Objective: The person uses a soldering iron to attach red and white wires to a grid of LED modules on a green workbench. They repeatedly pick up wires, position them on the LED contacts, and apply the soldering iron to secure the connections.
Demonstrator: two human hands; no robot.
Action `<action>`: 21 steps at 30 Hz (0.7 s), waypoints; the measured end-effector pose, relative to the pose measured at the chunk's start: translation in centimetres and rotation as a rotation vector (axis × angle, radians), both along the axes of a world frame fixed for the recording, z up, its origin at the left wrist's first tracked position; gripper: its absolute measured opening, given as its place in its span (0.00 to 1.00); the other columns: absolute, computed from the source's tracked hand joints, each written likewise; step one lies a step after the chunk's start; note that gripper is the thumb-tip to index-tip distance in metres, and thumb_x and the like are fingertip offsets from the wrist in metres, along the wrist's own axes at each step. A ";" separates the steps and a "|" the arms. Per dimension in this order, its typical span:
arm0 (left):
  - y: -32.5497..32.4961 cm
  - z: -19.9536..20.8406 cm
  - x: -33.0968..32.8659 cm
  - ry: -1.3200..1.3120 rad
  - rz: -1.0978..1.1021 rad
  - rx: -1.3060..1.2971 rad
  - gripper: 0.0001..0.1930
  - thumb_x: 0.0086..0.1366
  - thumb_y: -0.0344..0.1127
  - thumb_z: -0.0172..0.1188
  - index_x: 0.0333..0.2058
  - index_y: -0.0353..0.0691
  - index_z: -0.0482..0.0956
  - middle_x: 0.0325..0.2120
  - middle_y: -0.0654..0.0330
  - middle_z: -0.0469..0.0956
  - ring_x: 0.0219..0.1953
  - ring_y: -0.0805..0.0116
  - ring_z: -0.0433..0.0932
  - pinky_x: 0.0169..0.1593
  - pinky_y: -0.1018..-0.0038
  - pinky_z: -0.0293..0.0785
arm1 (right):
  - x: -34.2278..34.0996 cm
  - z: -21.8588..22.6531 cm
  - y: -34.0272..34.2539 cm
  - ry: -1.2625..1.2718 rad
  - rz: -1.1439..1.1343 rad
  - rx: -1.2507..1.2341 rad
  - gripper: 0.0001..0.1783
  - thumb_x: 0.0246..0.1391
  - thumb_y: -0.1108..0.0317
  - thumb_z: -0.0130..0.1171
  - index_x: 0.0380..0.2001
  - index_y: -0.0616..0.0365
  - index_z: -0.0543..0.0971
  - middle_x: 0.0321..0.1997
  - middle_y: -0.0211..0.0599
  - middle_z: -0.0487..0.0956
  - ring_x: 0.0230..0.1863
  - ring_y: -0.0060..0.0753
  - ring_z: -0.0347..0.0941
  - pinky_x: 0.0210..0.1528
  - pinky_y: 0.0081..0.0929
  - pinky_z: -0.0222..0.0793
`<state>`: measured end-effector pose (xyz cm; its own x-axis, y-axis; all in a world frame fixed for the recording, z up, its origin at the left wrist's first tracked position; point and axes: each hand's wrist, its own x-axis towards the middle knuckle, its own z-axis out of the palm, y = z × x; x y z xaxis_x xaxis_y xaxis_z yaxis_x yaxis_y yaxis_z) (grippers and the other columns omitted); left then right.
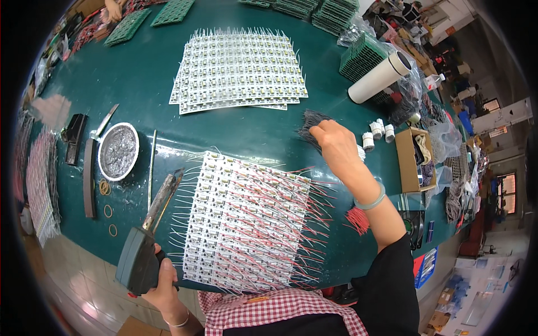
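Note:
My left hand point(164, 280) grips the handle of a dark grey soldering gun point(134, 257), its tip angled up beside a white circuit board panel point(241, 218). Rows of small parts cover that panel, with red wires lying across it and white wires sticking out at the left edge. My right hand point(334, 147) is closed at a bundle of black wires point(311, 124), right of the panel's far corner; its fingertips are partly hidden. Below my right forearm lies a bunch of red wires point(357, 220).
More white board panels point(238, 70) are stacked farther back. At left stand a bowl of greyish metal point(119, 151), a knife point(106, 120) and rubber bands point(108, 210). A white thermos point(379, 77), white spools point(376, 131) and a cardboard box point(408, 159) stand at right. Another person's hand point(114, 9) shows far left.

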<state>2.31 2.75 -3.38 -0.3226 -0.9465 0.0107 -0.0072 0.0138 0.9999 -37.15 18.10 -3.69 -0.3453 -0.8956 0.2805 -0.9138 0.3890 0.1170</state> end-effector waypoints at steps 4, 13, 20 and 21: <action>0.1 -0.3 -0.1 -0.002 0.020 0.002 0.22 0.56 0.16 0.59 0.52 0.25 0.73 0.43 0.48 0.79 0.19 0.78 0.70 0.20 0.83 0.63 | 1.1 0.8 -3.0 0.177 0.138 0.254 0.04 0.36 0.73 0.64 0.21 0.54 0.82 0.25 0.36 0.77 0.32 0.37 0.76 0.32 0.31 0.73; 0.4 1.9 -1.2 0.011 0.056 0.027 0.21 0.55 0.20 0.67 0.50 0.28 0.77 0.38 0.51 0.81 0.21 0.77 0.72 0.22 0.82 0.66 | 3.6 -2.9 -8.7 0.296 0.191 0.618 0.05 0.37 0.70 0.65 0.21 0.58 0.84 0.27 0.38 0.77 0.34 0.37 0.73 0.30 0.33 0.69; 0.3 1.9 -2.5 -0.011 0.089 0.043 0.23 0.53 0.18 0.63 0.51 0.28 0.75 0.39 0.52 0.80 0.22 0.76 0.72 0.23 0.82 0.66 | 3.2 -0.8 -8.2 0.107 0.214 0.414 0.06 0.37 0.73 0.65 0.24 0.57 0.83 0.31 0.37 0.76 0.41 0.39 0.73 0.34 0.32 0.70; 0.3 1.6 -2.7 -0.030 0.088 0.044 0.23 0.53 0.17 0.62 0.50 0.28 0.75 0.39 0.52 0.80 0.21 0.77 0.71 0.22 0.83 0.64 | 3.5 -0.4 -8.0 0.090 0.237 0.300 0.07 0.35 0.73 0.65 0.24 0.56 0.82 0.31 0.35 0.74 0.42 0.38 0.73 0.34 0.30 0.69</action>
<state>-0.41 3.05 -1.83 -0.2373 -0.9706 -0.0404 -0.0364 -0.0326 0.9988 -33.65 10.11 -4.09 -0.1048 -0.9944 0.0142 -0.9553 0.1046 0.2766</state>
